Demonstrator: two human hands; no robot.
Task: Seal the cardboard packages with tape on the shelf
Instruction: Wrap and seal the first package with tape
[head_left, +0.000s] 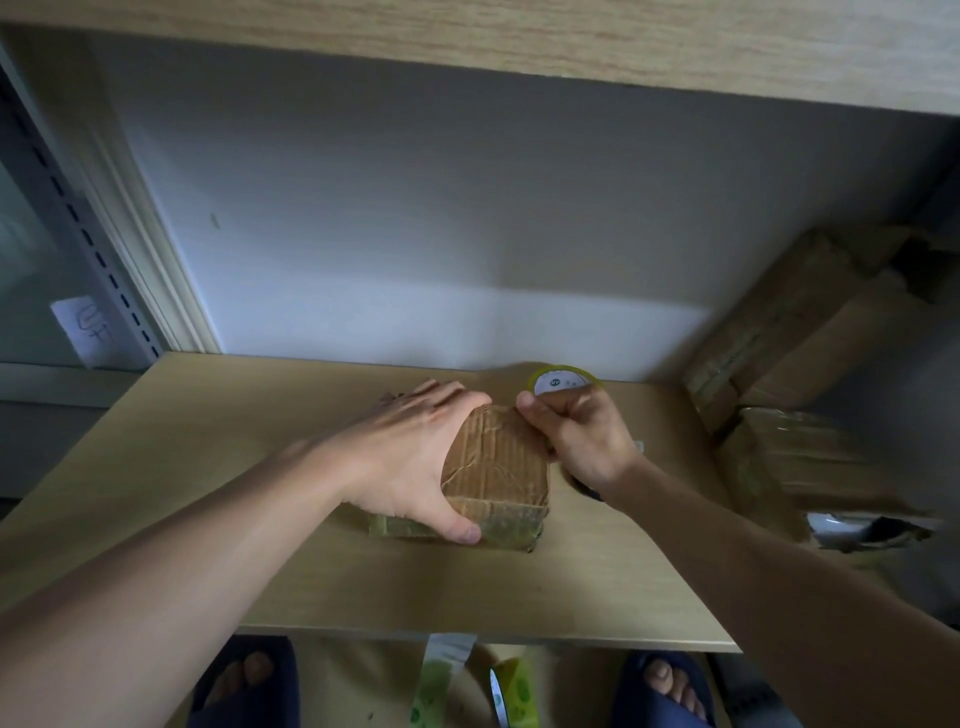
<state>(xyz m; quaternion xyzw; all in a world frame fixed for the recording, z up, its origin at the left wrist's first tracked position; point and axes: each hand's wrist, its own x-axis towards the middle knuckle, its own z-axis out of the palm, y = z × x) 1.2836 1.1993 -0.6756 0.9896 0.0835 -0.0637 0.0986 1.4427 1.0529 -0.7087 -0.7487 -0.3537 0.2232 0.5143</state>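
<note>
A small brown cardboard package (496, 462), wrapped in wrinkled clear tape, lies in the middle of the wooden shelf (208, 467). My left hand (410, 457) grips its left side, fingers over the far edge and thumb on the near face. My right hand (576, 436) holds a roll of yellowish tape (563, 380) at the package's far right corner, thumb pressing near that corner. Most of the roll is hidden behind my fingers.
Several larger taped cardboard boxes (800, 332) are stacked at the shelf's right end, one torn box (810, 467) below them. A wooden shelf board (519, 36) runs overhead. The white wall stands behind. More tape rolls (467, 686) lie on the floor between my slippered feet.
</note>
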